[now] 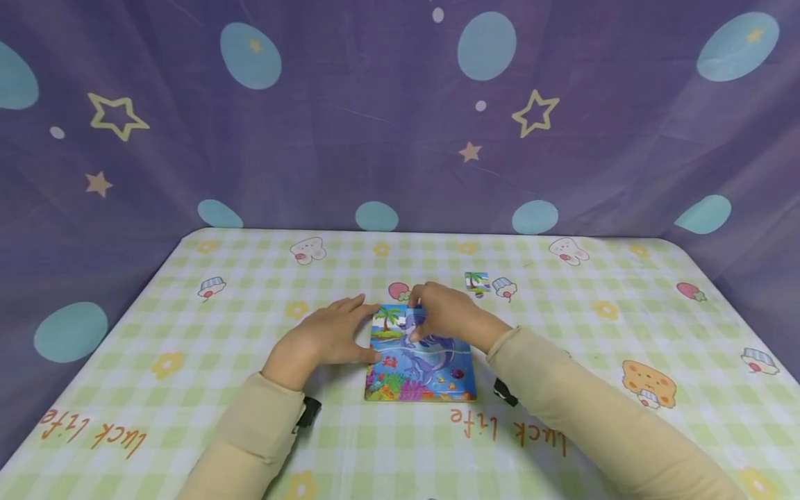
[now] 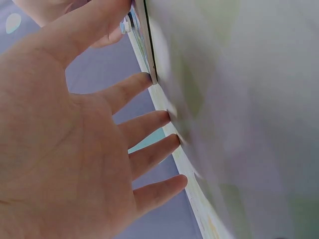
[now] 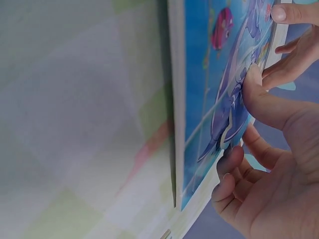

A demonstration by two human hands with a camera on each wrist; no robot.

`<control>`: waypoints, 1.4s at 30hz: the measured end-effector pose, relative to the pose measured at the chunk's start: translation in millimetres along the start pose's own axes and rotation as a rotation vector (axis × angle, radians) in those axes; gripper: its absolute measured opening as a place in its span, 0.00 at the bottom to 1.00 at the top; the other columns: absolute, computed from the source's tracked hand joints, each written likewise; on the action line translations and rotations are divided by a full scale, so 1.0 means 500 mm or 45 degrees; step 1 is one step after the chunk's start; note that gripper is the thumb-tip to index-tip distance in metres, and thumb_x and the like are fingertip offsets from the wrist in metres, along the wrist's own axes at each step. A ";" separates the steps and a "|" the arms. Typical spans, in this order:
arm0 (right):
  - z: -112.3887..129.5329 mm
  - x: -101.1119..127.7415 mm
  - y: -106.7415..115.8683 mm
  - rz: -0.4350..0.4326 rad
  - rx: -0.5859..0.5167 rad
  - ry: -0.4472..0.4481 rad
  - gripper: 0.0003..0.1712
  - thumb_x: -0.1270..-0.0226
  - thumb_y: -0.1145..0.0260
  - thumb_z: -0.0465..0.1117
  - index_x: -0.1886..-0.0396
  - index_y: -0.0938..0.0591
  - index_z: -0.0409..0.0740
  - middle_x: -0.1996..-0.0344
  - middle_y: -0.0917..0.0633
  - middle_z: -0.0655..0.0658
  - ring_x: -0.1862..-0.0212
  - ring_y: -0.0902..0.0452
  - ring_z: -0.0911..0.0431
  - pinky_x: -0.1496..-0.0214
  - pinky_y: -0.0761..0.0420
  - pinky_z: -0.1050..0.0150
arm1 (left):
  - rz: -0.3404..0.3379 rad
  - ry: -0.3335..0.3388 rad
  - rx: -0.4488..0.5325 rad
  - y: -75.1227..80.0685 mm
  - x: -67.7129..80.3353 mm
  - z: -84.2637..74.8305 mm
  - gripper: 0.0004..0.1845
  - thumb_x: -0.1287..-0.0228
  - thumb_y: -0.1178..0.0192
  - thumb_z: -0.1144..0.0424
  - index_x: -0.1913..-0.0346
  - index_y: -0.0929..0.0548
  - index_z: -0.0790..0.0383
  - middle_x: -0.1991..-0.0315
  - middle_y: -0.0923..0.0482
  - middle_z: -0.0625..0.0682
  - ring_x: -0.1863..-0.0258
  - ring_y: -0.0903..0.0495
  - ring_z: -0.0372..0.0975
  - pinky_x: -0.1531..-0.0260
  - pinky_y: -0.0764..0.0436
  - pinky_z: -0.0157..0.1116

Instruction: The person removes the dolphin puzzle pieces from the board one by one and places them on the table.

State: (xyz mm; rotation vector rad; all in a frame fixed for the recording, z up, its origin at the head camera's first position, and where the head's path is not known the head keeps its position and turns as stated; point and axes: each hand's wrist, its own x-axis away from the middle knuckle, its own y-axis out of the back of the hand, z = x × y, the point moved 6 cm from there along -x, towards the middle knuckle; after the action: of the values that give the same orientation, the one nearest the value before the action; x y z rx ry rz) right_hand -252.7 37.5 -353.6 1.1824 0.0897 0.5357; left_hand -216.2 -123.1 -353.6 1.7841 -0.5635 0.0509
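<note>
A jigsaw puzzle (image 1: 390, 386) with a blue sea scene, a purple dolphin and a palm tree lies flat on the table. My right hand (image 1: 445, 312) reaches over its upper part and pinches a dolphin puzzle piece (image 3: 238, 119) between thumb and curled fingers. In the right wrist view one edge of that piece stands slightly above the surface around it. Along the puzzle's left side, my left hand (image 1: 326, 338) spreads straight fingers, with thumb and index finger touching the edge. My right hand hides the puzzle's upper right part in the head view.
Beyond my right hand lies a small square picture piece (image 1: 477, 280) with a palm tree. A green and white checked cloth (image 1: 550, 278) covers the table. Behind it hangs a purple curtain (image 1: 375, 139) with stars and blue ovals.
</note>
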 end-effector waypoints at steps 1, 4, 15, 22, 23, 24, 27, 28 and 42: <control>-0.002 0.000 0.001 0.000 -0.008 -0.003 0.27 0.49 0.19 0.48 0.52 0.19 0.46 0.56 0.18 0.47 0.59 0.22 0.54 0.55 0.19 0.56 | 0.000 0.001 0.000 0.000 0.000 0.000 0.46 0.43 0.31 0.43 0.24 0.38 0.52 0.22 0.50 0.58 0.24 0.50 0.54 0.29 0.45 0.58; -0.005 0.000 0.002 0.002 -0.037 0.002 0.25 0.50 0.19 0.49 0.54 0.19 0.47 0.57 0.17 0.48 0.61 0.22 0.55 0.56 0.20 0.57 | 0.000 0.001 0.004 0.000 0.000 0.000 0.46 0.43 0.31 0.43 0.24 0.38 0.52 0.22 0.50 0.58 0.24 0.50 0.55 0.29 0.45 0.58; -0.022 0.000 0.020 -0.023 -0.361 0.124 0.11 0.42 0.24 0.37 0.60 0.16 0.42 0.67 0.18 0.47 0.64 0.24 0.55 0.59 0.21 0.60 | 0.010 0.002 -0.009 -0.003 -0.001 0.004 0.46 0.42 0.32 0.43 0.24 0.38 0.52 0.22 0.50 0.58 0.24 0.50 0.55 0.30 0.43 0.58; -0.034 0.000 0.031 -0.059 -0.415 0.200 0.09 0.40 0.25 0.39 0.61 0.15 0.43 0.67 0.16 0.48 0.62 0.21 0.55 0.60 0.19 0.61 | 0.009 -0.004 -0.014 -0.001 -0.001 0.001 0.46 0.43 0.32 0.42 0.24 0.37 0.52 0.22 0.50 0.59 0.24 0.49 0.55 0.30 0.43 0.59; -0.035 0.000 0.032 -0.068 -0.417 0.206 0.10 0.39 0.25 0.39 0.60 0.15 0.43 0.66 0.16 0.48 0.61 0.21 0.55 0.58 0.19 0.60 | 0.010 -0.006 -0.016 0.000 0.000 0.000 0.46 0.43 0.32 0.42 0.24 0.37 0.53 0.22 0.49 0.59 0.24 0.49 0.55 0.30 0.43 0.59; -0.037 0.001 0.033 -0.076 -0.424 0.208 0.10 0.38 0.26 0.40 0.60 0.15 0.43 0.66 0.16 0.48 0.60 0.21 0.54 0.57 0.19 0.59 | 0.009 -0.008 -0.016 0.000 0.000 0.000 0.46 0.43 0.32 0.42 0.24 0.37 0.53 0.22 0.49 0.59 0.24 0.49 0.55 0.31 0.42 0.59; -0.046 0.004 0.038 -0.099 -0.443 0.213 0.10 0.37 0.27 0.40 0.58 0.16 0.43 0.64 0.16 0.47 0.59 0.21 0.53 0.56 0.19 0.59 | 0.009 -0.011 -0.013 0.000 0.000 -0.001 0.46 0.43 0.32 0.42 0.24 0.38 0.53 0.22 0.49 0.59 0.25 0.49 0.55 0.31 0.42 0.59; -0.050 0.005 0.040 -0.109 -0.446 0.216 0.10 0.36 0.28 0.40 0.57 0.16 0.42 0.64 0.16 0.47 0.58 0.21 0.53 0.56 0.19 0.59 | 0.008 -0.013 -0.012 0.000 0.000 -0.001 0.46 0.43 0.32 0.42 0.24 0.38 0.53 0.22 0.49 0.59 0.25 0.49 0.55 0.31 0.42 0.59; -0.112 0.019 0.063 -0.261 -0.508 0.244 0.12 0.37 0.27 0.41 0.56 0.14 0.40 0.65 0.15 0.47 0.62 0.21 0.54 0.56 0.21 0.58 | 0.018 -0.020 -0.004 0.002 0.000 -0.004 0.45 0.41 0.32 0.44 0.23 0.38 0.53 0.22 0.50 0.59 0.24 0.50 0.55 0.30 0.44 0.59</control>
State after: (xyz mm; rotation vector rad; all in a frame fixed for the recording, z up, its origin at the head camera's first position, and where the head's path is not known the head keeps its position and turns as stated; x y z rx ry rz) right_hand -274.8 97.9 -345.0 0.7220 0.2534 0.4581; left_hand -215.8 -121.3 -352.0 1.7793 -0.5870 0.0454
